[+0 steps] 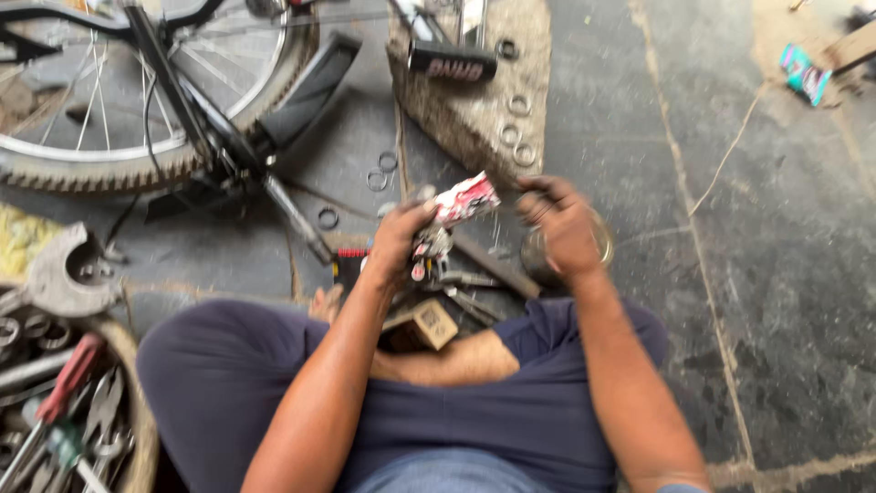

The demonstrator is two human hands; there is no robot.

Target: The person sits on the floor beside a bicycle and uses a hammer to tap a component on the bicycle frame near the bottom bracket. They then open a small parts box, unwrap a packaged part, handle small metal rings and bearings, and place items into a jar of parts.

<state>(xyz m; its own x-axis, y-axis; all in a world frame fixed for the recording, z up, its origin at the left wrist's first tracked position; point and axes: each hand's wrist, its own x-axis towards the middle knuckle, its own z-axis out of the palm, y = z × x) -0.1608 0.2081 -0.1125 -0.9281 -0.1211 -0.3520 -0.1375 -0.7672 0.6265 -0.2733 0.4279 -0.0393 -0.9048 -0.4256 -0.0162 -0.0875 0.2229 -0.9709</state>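
On the stone floor [785, 274] beside the bicycle wheel [137, 100], the left hand [401, 242] is gripping a red-white packet [464, 199] while the right hand [561, 228] is pinching something small, needing steadiness.

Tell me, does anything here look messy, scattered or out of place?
Yes. Several metal rings lie loose over the stone slab and the floor beside the bicycle wheel, not gathered together. A torn red and white packet is in the left hand; the right hand is blurred beside it.
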